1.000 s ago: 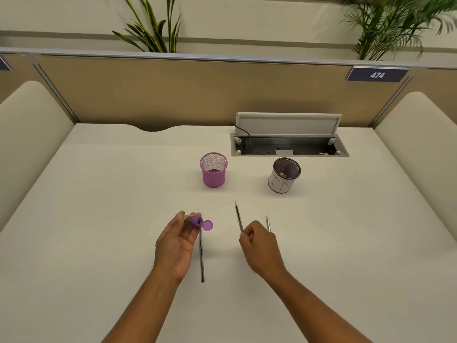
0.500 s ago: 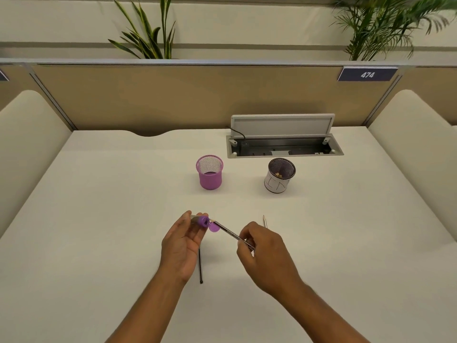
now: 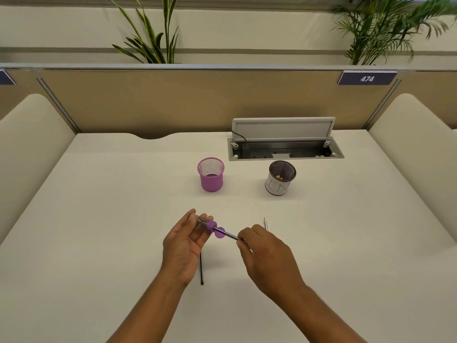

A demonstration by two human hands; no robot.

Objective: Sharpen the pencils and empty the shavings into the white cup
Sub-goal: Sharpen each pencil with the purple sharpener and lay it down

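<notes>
Purple sharpener (image 3: 206,225) held in left hand (image 3: 184,246); right hand (image 3: 268,253) pinched pencil (image 3: 228,235). Hard twist could snap tip, spill shavings.

white desk (image 3: 99,219); tan partition (image 3: 173,100); open cable tray (image 3: 284,149); plants (image 3: 153,38) behind

Bare counter (image 3: 111,231) flanks both hands; ahead stand the purple mesh cup (image 3: 211,174), white cup (image 3: 278,185) and open cable box (image 3: 284,149).
</notes>
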